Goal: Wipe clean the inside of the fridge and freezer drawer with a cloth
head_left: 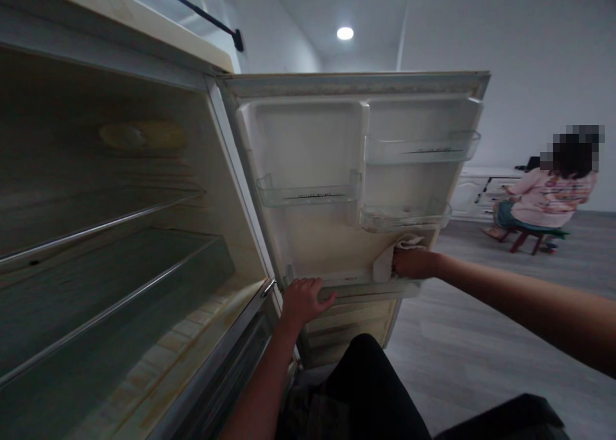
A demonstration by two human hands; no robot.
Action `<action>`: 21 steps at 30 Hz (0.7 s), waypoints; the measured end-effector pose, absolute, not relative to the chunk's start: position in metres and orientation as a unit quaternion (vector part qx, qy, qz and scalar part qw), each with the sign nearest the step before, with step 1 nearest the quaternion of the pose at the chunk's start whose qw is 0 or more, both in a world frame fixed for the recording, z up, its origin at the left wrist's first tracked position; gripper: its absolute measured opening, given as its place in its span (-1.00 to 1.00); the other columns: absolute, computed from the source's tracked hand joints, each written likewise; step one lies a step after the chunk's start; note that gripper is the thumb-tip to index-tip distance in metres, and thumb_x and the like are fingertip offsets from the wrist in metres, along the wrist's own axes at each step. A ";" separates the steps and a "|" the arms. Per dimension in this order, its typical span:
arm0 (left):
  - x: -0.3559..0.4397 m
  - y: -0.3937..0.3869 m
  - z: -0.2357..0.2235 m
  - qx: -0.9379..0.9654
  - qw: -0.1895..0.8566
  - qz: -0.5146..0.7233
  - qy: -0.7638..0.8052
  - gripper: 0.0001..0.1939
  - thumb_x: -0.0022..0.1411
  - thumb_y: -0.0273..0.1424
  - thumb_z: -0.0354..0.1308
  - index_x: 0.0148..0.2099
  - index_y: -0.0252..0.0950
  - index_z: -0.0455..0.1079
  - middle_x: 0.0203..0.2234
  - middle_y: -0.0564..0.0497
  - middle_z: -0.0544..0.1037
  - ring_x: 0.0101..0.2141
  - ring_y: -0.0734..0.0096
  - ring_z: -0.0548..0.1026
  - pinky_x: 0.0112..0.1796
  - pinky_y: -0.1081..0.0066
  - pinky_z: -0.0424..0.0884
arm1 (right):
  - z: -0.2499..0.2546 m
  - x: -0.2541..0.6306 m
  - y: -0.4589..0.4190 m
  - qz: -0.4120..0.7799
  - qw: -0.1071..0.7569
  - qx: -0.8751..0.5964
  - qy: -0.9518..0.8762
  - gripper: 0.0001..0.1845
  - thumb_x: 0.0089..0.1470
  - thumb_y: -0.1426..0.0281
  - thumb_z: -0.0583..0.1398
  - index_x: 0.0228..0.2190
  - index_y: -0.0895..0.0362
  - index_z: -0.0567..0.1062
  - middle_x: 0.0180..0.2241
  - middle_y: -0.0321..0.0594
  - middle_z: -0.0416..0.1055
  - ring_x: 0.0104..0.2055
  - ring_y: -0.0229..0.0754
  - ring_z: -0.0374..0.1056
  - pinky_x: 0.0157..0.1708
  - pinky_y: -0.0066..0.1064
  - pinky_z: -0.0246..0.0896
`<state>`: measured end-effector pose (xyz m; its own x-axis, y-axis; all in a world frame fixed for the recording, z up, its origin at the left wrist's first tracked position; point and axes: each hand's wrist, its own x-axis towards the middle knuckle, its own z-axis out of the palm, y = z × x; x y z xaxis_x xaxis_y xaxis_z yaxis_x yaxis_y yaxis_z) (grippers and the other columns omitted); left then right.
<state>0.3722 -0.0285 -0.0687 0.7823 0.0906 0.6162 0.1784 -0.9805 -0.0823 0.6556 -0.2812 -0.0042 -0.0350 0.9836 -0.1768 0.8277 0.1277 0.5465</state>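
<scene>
Currently, cloth (384,265) juts L of R hand (412,262) gripping it, nr fridge door (308,135).

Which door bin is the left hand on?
The lowest bin: it spans nearly the door's full width, while the three bins above each span about half.

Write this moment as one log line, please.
left hand: on lower door shelf | right hand: holds white cloth at inner door panel | fridge door: open
</scene>
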 end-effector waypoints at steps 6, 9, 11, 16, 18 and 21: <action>0.379 -0.033 -0.067 -0.943 0.067 -0.316 -0.084 -0.54 0.36 0.05 0.12 -0.30 -0.23 0.52 -0.44 -0.10 0.66 -0.34 0.08 0.64 -0.27 0.20 0.46 | 0.034 0.644 -0.257 0.227 0.226 0.599 0.734 -0.75 0.26 0.54 0.21 -0.12 0.10 0.66 -0.08 -0.09 0.60 0.08 -0.04 0.45 0.12 -0.18 0.24; 0.379 -0.032 -0.068 -0.942 0.064 -0.316 -0.088 -0.55 0.36 0.05 0.13 -0.28 -0.23 0.52 -0.41 -0.11 0.67 -0.32 0.07 0.65 -0.25 0.19 0.46 | 0.042 0.638 -0.229 0.201 0.226 0.646 0.701 -0.77 0.28 0.54 0.19 -0.17 0.10 0.65 -0.17 -0.12 0.61 0.03 -0.08 0.46 0.00 -0.29 0.30; 0.378 -0.032 -0.068 -0.944 0.063 -0.313 -0.086 -0.56 0.36 0.04 0.14 -0.27 -0.23 0.53 -0.40 -0.11 0.67 -0.31 0.08 0.65 -0.24 0.20 0.47 | 0.040 0.636 -0.212 0.182 0.206 0.686 0.674 -0.85 0.28 0.46 0.25 -0.16 0.13 0.64 -0.13 -0.09 0.60 0.04 -0.08 0.46 -0.12 -0.36 0.33; 0.376 -0.034 -0.067 -0.945 0.066 -0.307 -0.087 -0.57 0.36 0.05 0.15 -0.26 -0.22 0.53 -0.41 -0.08 0.67 -0.32 0.11 0.65 -0.23 0.21 0.48 | 0.017 0.633 -0.190 0.213 0.175 0.635 0.722 -0.87 0.17 0.45 0.34 -0.21 0.13 0.66 -0.15 -0.08 0.61 0.04 -0.05 0.45 0.11 -0.20 0.28; 0.377 -0.035 -0.067 -0.945 0.064 -0.310 -0.086 -0.57 0.36 0.04 0.16 -0.25 -0.22 0.53 -0.40 -0.08 0.67 -0.31 0.11 0.65 -0.22 0.20 0.48 | 0.007 0.637 -0.193 0.209 0.168 0.590 0.761 -0.80 0.19 0.55 0.27 -0.21 0.09 0.67 -0.15 -0.14 0.62 0.04 -0.08 0.45 0.19 -0.17 0.21; 0.378 -0.035 -0.067 -0.944 0.058 -0.313 -0.087 -0.57 0.37 0.03 0.16 -0.27 -0.23 0.53 -0.41 -0.09 0.66 -0.32 0.10 0.65 -0.23 0.20 0.47 | 0.002 0.652 -0.210 0.181 0.157 0.569 0.787 -0.70 0.20 0.64 0.20 -0.24 0.05 0.66 -0.17 -0.17 0.62 0.02 -0.11 0.45 0.19 -0.20 0.21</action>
<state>0.3779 -0.0354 -0.0665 0.7885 0.1276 0.6016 0.2004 -0.9782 -0.0551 0.6519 -0.2097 0.0023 -0.3040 0.9518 -0.0414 0.8381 0.2878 0.4635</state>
